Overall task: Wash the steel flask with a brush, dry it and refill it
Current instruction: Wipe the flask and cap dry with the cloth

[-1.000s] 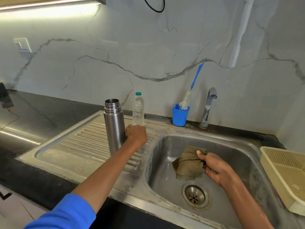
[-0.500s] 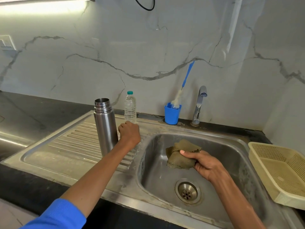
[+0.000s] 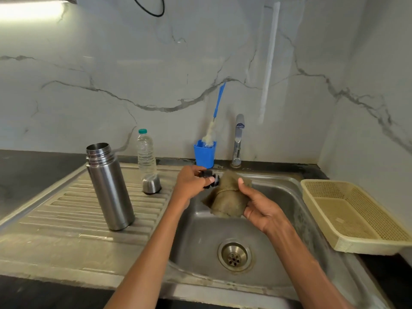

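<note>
Head view: left hand pinches a small black stopper over the sink's back edge; right hand grasps a brown cloth pressed against it. I read this as drying the stopper over the basin so drips fall into the sink and not on the bench.

Steel flask stands upright and open on the drainboard, well left of both hands, neither grip on it (mouth up, so I can't tell if the inside is dry). Its steel cup sits inverted just in front of the water bottle, probably to drain.

Bottle brush is parked in the blue cup beside the tap. Beige basket sits on the right.

Nothing blocks the flask or bottle. For the refill I'd want the cloth set down first.
</note>
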